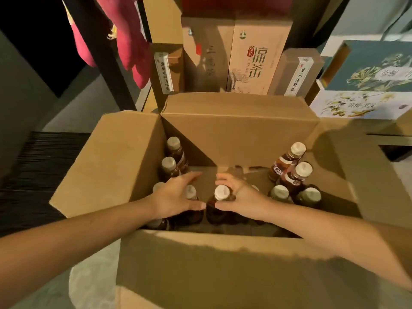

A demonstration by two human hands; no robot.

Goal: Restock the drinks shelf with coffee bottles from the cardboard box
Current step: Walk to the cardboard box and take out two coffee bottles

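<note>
**Inspector:** Where is the stock?

**Assistant:** The coffee bottles stand upright inside the open cardboard box (223, 134), middle of the frame, with its flaps folded out. Two bottles (173, 143) stand against the box's left wall. Four bottles (303, 170) are grouped at its right. More are at lower centre, by the hands. All have pale caps and dark contents.

**Inspector:** Right hand?

**Assistant:** The right hand (242, 198) is inside the box. Its fingers curl round the neck of the centre bottle (221, 192), with the thumb on the near side. The bottle's base is in shadow, so I cannot tell whether it is off the box floor.

**Inspector:** Left hand?

**Assistant:** The left hand (174, 197) is just beside the right. Its fingers are stretched nearly straight, and the thumb is spread wide toward the centre bottle. A neighbouring bottle (190, 191) sits in the fork between thumb and fingers. The hand lies against it and is not closed round it.

**Inspector:** Surroundings?

**Assistant:** Brown tea cartons (256, 56) stand upright behind the box, top centre. A red cloth (127, 41) hangs at upper left. Blue flowered boxes (367, 68) are at upper right.
</note>
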